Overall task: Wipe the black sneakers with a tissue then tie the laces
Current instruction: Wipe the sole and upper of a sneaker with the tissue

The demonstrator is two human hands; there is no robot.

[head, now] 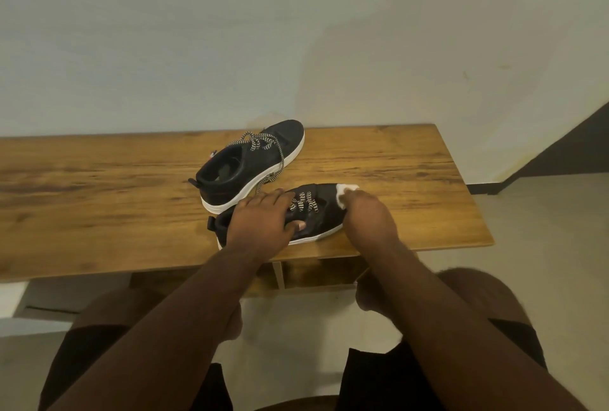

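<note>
Two black sneakers with white soles lie on the wooden table (99,186). The near sneaker (324,216) points right, close to the front edge. My left hand (260,226) grips it over the collar, thumb on its near side. My right hand (369,216) presses a white tissue (344,193) against its toe. Its black-and-white laces (304,203) show between my hands. The far sneaker (253,163) sits behind it, angled toward the wall, with loose laces (263,143) trailing over its side.
The table stands against a pale wall (296,31); its right end (474,199) is near the shoes. An open shelf (316,272) lies under the tabletop. My knees and dark shorts (362,384) fill the foreground above a pale floor.
</note>
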